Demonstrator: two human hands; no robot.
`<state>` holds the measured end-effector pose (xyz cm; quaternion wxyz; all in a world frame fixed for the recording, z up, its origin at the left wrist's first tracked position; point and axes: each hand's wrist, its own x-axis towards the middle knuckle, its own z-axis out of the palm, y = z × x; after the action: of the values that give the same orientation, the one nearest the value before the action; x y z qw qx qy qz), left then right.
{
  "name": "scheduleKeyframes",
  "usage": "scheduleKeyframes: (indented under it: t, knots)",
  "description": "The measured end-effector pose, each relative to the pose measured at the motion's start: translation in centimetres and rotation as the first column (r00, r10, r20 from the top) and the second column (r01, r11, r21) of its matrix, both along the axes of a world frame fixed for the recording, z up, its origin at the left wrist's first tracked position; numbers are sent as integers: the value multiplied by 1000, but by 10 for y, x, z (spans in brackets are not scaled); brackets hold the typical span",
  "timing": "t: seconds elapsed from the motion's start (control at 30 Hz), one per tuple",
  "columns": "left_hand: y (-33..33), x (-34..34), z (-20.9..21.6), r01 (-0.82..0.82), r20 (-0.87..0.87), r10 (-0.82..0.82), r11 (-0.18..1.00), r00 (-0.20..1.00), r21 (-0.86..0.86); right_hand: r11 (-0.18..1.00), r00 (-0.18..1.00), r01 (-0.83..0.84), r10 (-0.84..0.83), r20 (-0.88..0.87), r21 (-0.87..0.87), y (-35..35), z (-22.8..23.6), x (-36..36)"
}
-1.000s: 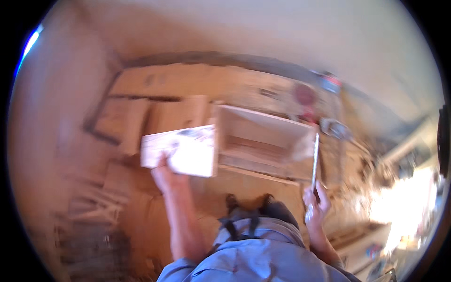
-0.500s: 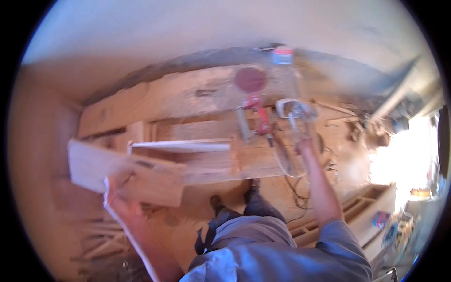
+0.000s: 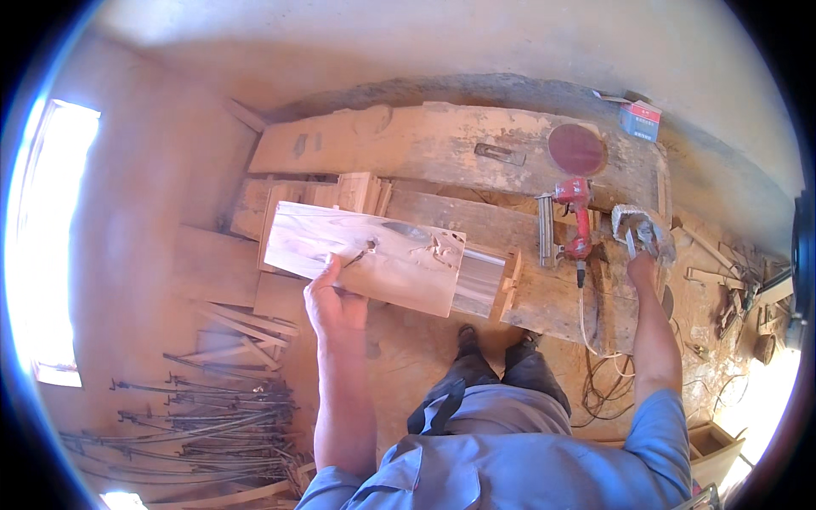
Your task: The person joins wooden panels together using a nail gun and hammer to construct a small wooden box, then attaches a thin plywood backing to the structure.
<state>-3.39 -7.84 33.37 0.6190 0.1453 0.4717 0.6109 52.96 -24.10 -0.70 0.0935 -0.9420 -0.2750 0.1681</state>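
Note:
My left hand (image 3: 333, 297) grips a pale wooden board (image 3: 399, 263) with a dark knot and grain marks, thumb on top and fingers beneath. The board is tilted above the workbench and covers part of a wooden drawer-like box (image 3: 481, 285). At the bench's right end my right hand (image 3: 643, 267) reaches to a white open box (image 3: 625, 217) with crumpled clear plastic in it. Its fingertips are hidden there, so whether they hold anything does not show. Left of that hand, a red nail gun (image 3: 578, 217) lies on the bench with its hose attached.
The worn workbench (image 3: 416, 144) carries a dark red sanding disc (image 3: 578, 150) and a flat metal tool (image 3: 500, 154). A blue and red carton (image 3: 640, 120) stands by the wall. Several bar clamps (image 3: 221, 425) lie at lower left; a coiled cable (image 3: 608, 391) lies on the floor.
My view has swung left, bringing the window and clamps into sight. The board in my left hand has come over the bench beside the box. My right hand stays by the white box.

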Motion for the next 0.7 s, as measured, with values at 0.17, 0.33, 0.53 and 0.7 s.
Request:
scheduleKeyframes:
  t: [0.17, 0.33, 0.53, 0.7]
  knots:
    - [4, -16, -34, 16, 43, -15, 1000, 999, -24, 943, 995, -42, 9, 101, 330, -5, 63, -55]
    - [-6, 10, -25, 41, 94, -35, 998, 995, -55, 709, 981, 146, -13, -194, 690, -33, 151, -181]
    - [-8, 13, -41, 128, 172, -104, 983, 979, -134, 696, 809, 293, 186, -558, 655, -49, 210, -298]
    - [-9, 14, -45, 182, 163, -159, 974, 974, -137, 640, 771, 268, 306, -559, 720, -33, 220, -354]
